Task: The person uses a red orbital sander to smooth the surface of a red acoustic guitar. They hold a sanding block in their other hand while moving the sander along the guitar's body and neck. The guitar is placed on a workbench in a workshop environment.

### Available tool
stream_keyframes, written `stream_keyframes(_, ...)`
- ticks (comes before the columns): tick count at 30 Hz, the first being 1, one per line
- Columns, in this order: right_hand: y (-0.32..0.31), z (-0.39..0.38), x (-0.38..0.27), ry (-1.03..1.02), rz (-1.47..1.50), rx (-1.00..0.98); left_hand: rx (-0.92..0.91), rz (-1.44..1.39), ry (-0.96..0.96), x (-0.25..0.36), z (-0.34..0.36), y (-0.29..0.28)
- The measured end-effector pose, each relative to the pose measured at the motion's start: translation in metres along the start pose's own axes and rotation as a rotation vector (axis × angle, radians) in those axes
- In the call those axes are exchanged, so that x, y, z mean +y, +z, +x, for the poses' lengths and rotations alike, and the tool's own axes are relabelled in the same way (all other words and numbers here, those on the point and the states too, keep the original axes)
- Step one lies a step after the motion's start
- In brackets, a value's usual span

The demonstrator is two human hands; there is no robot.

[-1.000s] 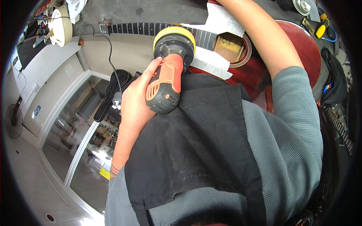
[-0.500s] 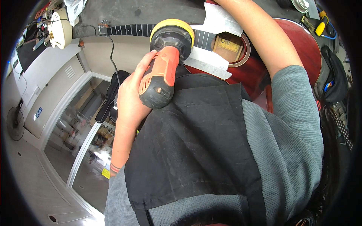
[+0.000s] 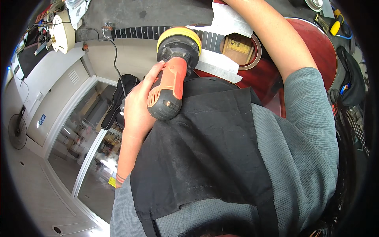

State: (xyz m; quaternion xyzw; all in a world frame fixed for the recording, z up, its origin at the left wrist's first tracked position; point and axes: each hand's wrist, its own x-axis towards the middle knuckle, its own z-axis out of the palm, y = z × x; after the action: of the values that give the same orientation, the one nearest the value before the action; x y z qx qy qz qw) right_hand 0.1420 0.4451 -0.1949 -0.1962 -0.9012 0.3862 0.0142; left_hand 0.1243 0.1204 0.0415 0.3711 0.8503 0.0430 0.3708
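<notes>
My left hand (image 3: pixel 140 98) is closed around an orange-and-black power polisher (image 3: pixel 173 79), whose yellow pad (image 3: pixel 179 32) is over the dark fretboard (image 3: pixel 136 32) of an acoustic guitar. The guitar's glossy red body (image 3: pixel 310 45) stretches to the right, with white masking sheets (image 3: pixel 229 17) beside the neck and around part of the sound hole (image 3: pixel 238 50). The tool hides the middle of the fretboard, so I cannot tell whether the pad touches it. My right forearm reaches across the guitar's body toward the upper edge; my right hand is out of view.
The guitar lies on a grey bench (image 3: pixel 118 14). At left are a cream object (image 3: pixel 63 33), the tool's cord, a fan (image 3: pixel 16 130) and a black instrument case (image 3: pixel 116 106) below the bench edge. At right are a yellow-handled tool (image 3: pixel 336 27) and a black bag (image 3: pixel 351 79).
My left hand and the polisher shifted up and left half a second ago, then came back down a little. They sit slightly left of where they were a second ago.
</notes>
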Motion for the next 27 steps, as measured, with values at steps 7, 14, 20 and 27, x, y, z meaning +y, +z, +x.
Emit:
stream_keyframes(7,0.002,0.002,0.000,0.023,-0.008,-0.010,0.008,-0.054,-0.042,0.005,0.005,0.000)
stream_keyframes(14,0.002,0.002,0.002,-0.005,-0.003,0.008,0.015,-0.006,0.041,0.008,0.014,-0.004)
stream_keyframes(20,0.004,0.002,0.002,-0.010,-0.008,0.012,0.011,0.047,0.043,0.022,0.027,-0.015)
stream_keyframes(27,0.008,0.003,0.006,-0.049,-0.015,0.044,0.031,-0.008,-0.017,0.045,0.036,-0.022)
